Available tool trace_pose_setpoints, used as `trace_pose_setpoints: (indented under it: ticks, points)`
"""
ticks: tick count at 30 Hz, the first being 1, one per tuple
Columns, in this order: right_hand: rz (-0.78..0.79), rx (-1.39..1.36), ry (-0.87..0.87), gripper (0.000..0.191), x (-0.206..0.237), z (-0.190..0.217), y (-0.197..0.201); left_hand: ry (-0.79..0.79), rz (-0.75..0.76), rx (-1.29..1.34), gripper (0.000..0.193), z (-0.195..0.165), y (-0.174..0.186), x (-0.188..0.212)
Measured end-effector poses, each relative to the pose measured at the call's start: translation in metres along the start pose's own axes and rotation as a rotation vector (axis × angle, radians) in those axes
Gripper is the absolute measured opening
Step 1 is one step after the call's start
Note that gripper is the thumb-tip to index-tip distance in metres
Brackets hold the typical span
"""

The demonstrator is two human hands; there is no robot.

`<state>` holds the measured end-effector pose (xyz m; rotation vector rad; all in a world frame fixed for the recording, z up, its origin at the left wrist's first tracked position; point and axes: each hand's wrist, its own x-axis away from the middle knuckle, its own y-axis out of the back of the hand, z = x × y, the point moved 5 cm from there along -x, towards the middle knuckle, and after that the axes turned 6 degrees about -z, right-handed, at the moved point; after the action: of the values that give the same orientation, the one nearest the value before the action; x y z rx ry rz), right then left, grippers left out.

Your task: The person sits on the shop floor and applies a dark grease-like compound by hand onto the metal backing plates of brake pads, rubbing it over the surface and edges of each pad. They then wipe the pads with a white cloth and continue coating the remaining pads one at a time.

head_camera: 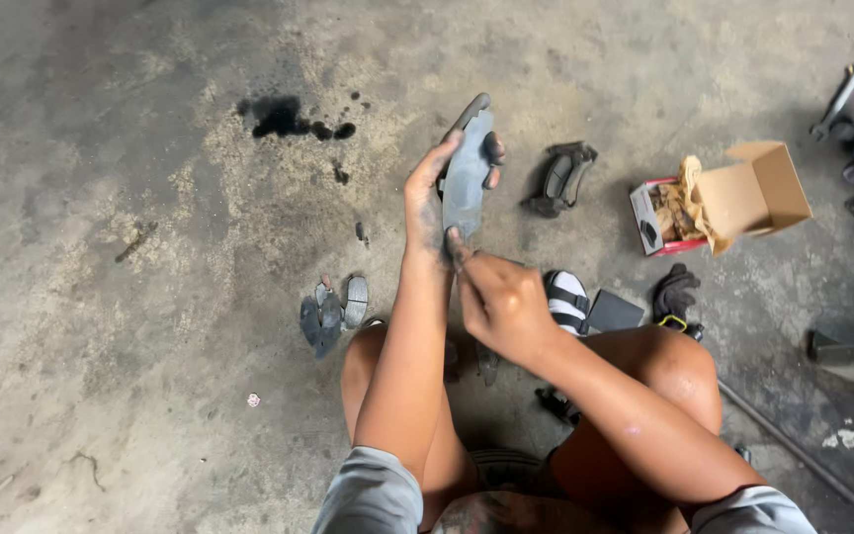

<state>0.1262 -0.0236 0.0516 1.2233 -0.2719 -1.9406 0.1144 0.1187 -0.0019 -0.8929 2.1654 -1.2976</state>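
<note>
My left hand (429,198) grips a grey curved brake pad (468,176) and holds it upright above the concrete floor, fingers wrapped round its far edge. My right hand (498,297) sits just below it, with the index finger pressed against the pad's lower end. Both hands are smudged dark. My bare knees are below, as I squat.
Worn brake pads (333,311) lie on the floor at left of my knee. A dark brake part (562,178) lies beyond the hands. An open cardboard box (719,198) with paper stands at right, near a black glove (674,292) and a small dark flat pad (613,311). An oil stain (284,117) marks the floor.
</note>
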Motion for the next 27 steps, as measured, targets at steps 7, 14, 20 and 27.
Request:
trace_pose_setpoints:
  ticks: [7, 14, 20, 27]
  points:
    - [0.028, 0.082, 0.067, 0.055, 0.004, 0.007, -0.008, 0.054, 0.039, 0.081, 0.054, -0.002, 0.002, -0.001]
    - [0.019, 0.086, 0.008, 0.050, 0.002, 0.003, -0.014, 0.029, 0.125, 0.075, 0.058, -0.008, 0.003, 0.004]
    - [-0.002, 0.085, 0.025, 0.039, -0.002, 0.002, -0.013, 0.069, 0.108, 0.067, 0.056, -0.007, 0.003, 0.004]
    - [0.087, 0.084, -0.013, 0.049, 0.001, -0.002, -0.014, -0.013, 0.087, 0.104, 0.049, -0.014, 0.005, 0.002]
